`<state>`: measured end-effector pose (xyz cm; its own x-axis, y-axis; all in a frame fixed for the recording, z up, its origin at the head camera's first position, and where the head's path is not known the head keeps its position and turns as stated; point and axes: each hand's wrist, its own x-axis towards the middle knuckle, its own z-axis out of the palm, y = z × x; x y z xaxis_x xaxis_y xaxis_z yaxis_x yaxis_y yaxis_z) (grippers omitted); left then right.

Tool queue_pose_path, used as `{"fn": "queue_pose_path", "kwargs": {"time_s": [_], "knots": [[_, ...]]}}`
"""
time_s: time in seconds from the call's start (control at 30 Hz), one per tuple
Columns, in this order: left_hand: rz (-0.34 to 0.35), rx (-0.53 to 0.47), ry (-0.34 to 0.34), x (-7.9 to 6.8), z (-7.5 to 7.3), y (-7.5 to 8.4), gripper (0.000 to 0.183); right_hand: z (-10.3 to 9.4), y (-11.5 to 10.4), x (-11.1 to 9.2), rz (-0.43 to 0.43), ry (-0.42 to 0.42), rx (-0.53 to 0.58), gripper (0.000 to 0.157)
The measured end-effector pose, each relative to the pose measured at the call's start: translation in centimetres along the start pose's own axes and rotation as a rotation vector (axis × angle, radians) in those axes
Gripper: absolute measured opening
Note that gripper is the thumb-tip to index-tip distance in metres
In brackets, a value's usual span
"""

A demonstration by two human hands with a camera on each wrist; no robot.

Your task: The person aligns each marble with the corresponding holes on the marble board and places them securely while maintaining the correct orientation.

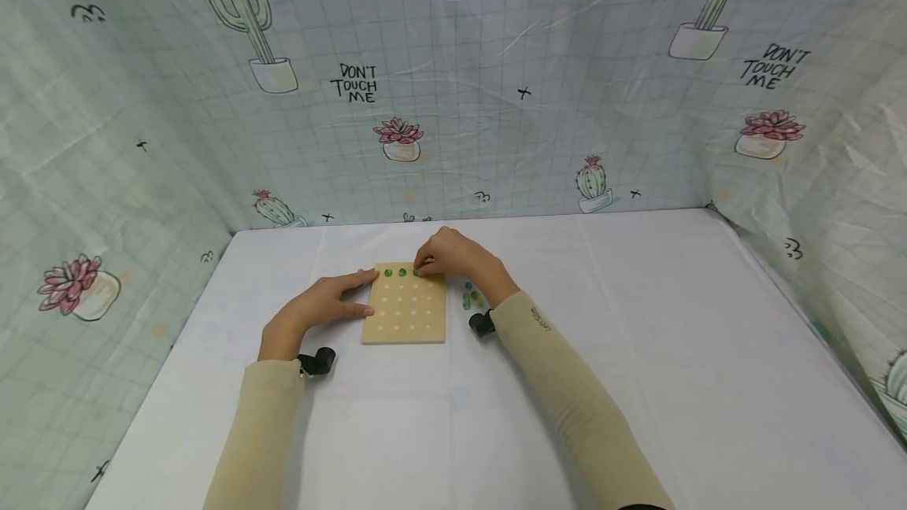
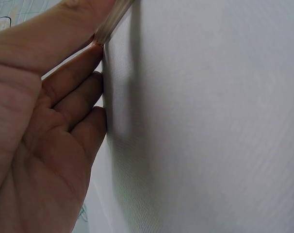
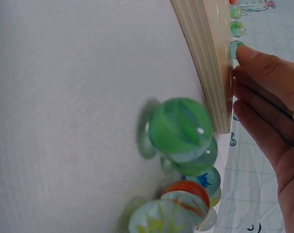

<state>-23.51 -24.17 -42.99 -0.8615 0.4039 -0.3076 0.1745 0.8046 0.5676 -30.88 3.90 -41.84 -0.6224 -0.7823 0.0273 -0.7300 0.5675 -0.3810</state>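
Observation:
A square wooden board (image 1: pixel 405 319) with rows of small round hollows lies flat on the table. Two green glass marbles sit in its far row, one at the left (image 1: pixel 388 273) and another beside it (image 1: pixel 402 272). My right hand (image 1: pixel 457 253) reaches over the far right part of the board and pinches a third green marble (image 3: pixel 235 49) at the same row, thumb and fingertips right at the surface. My left hand (image 1: pixel 322 305) rests against the board's left edge, its fingers fairly straight and the thumb touching lower down that side.
Several loose marbles lie on the table just right of the board, among them a green one (image 3: pixel 181 127) and an orange-banded one (image 3: pixel 189 194). The white-covered table (image 1: pixel 602 321) meets a cactus-print cloth (image 1: pixel 468 101) at the back and sides.

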Motion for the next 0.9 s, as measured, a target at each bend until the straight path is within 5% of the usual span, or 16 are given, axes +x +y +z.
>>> {"fn": "queue_pose_path", "kwargs": {"time_s": [0.43,0.9], "knots": [[-0.001,-0.009,-0.002,0.1,0.3,0.2,0.086,-1.0,-0.2,-1.7,0.045,-0.007,0.033,0.022],[0.013,0.026,0.0,0.2,0.1,0.2,0.087,-2.5,-0.6,-8.0,0.086,-0.063,0.005,0.024]]}}
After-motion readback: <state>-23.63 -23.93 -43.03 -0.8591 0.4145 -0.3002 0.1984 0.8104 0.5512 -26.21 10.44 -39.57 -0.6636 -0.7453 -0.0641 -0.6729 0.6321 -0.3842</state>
